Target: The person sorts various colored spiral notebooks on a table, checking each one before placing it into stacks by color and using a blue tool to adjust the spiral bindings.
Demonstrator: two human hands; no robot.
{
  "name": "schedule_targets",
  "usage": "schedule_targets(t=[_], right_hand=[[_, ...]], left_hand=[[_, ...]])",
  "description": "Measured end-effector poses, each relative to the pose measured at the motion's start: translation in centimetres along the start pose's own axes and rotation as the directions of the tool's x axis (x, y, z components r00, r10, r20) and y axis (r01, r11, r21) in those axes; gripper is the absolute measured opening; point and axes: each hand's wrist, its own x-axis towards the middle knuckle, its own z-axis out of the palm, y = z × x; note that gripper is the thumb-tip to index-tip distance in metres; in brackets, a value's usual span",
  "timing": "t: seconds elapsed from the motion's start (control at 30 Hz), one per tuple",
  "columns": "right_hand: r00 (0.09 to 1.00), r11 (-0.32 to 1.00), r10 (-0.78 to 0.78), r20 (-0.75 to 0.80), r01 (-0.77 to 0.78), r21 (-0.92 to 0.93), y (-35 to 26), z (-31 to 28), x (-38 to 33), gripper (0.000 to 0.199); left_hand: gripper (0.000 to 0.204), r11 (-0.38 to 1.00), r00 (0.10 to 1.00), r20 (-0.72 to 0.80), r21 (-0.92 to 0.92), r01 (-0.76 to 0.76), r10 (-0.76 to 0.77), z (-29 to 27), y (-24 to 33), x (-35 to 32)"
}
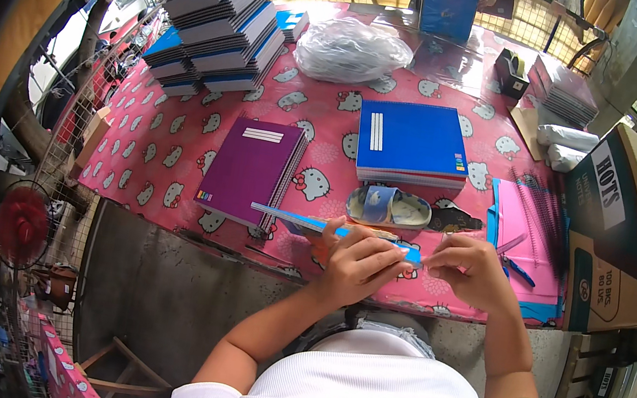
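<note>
My left hand [362,263] grips a thin blue-covered notebook [291,216], held nearly edge-on over the table's front edge. At the notebook's right end, my right hand [474,270] is closed in a pinch; whatever is between its fingertips is too small to make out. Just beyond my hands lies a blue and white slipper [390,207], with a dark flat piece [455,219] beside it. Pliers with blue handles [518,270] rest right of my right hand, on pink sheets [513,228]. Dark spiral coils [536,203] lie across those sheets.
Purple notebooks [249,164] and blue notebooks [411,139] are stacked ahead. A tall notebook pile [222,20] stands far left, near a plastic bag [353,49]. A cardboard box [619,252] borders the right, a tape dispenser [512,73] behind. Across the table, another person holds a blue pack [450,9].
</note>
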Motion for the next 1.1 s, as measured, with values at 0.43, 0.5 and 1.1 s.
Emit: schedule_targets(t=[0.43, 0.5, 1.1], right_hand=[[0.950, 0.973, -0.051, -0.309, -0.022, -0.228, -0.1, 1.8, 0.7, 0.025], [0.941, 0.952, -0.097, -0.326, -0.008, -0.307, -0.3, 1.8, 1.0, 0.019], [0.921, 0.917, -0.179, -0.347, 0.028, -0.397, -0.4, 2.6, 2.4, 0.010]], left_hand=[[0.022, 0.984, 0.980, 0.084, 0.028, 0.177, -0.179, 0.3, -0.6, 2.2], [0.022, 0.983, 0.981, 0.071, 0.038, 0.179, -0.181, 0.4, -0.4, 2.2], [0.025, 0.978, 0.979, 0.031, 0.065, 0.198, -0.200, 0.9, -0.4, 2.0]])
